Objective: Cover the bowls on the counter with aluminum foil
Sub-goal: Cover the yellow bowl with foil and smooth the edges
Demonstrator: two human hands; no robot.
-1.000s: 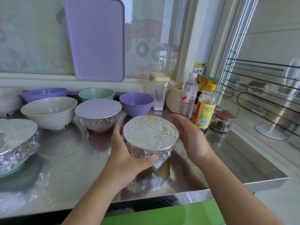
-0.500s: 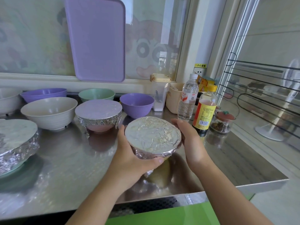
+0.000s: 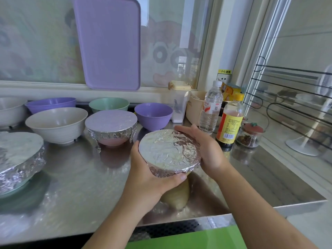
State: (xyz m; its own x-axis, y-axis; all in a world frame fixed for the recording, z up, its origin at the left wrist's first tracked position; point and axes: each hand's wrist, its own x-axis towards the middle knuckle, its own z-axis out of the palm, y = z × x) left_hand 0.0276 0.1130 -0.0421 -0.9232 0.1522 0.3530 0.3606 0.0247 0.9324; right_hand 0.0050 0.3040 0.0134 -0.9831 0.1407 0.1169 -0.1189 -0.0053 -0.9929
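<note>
While tilted above the table [image 3: 75, 178], the foil-covered bowl [image 3: 168, 151] sits between both hands. Left hand [image 3: 149, 178] grips its near rim. Right hand [image 3: 206, 150] cups its far side, fingers curled.

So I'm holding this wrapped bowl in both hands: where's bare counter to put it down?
Bare steel lies on the counter between the big foil-covered dish, the foil-covered pink bowl and your left hand, and along the right front edge below the sauce bottle. The back row of bowls and bottles is crowded.

Yellow wall sticker [image 3: 225, 71] reading 小心触电, print on bottle labels too small to read
</note>
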